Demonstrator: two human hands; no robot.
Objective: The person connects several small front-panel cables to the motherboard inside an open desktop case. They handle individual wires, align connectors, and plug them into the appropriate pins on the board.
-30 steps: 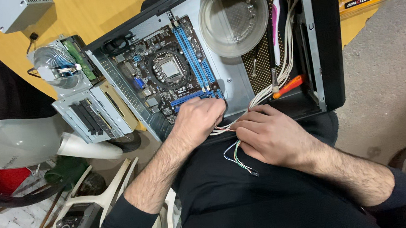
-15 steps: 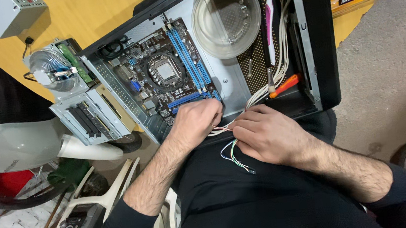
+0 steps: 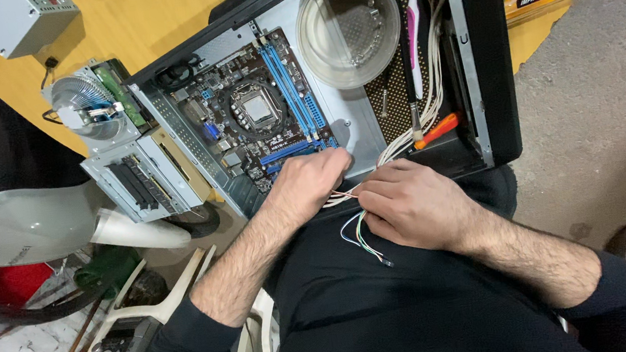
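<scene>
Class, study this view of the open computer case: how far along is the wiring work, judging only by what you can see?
Done: green motherboard sits inside black case. In hand: left hand at the board's lower edge, right hand pinching thin white, green and blue wires. Left: wire ends dangle loose; silver cooler fan lies outside; processor socket bare.

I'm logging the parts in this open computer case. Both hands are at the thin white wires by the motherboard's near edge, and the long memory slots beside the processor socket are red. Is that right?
Not quite: the long memory slots are blue, not red, as the head view shows. The rest stands: the left hand and right hand are both at the thin white wires by the near edge of the dark motherboard.
</scene>
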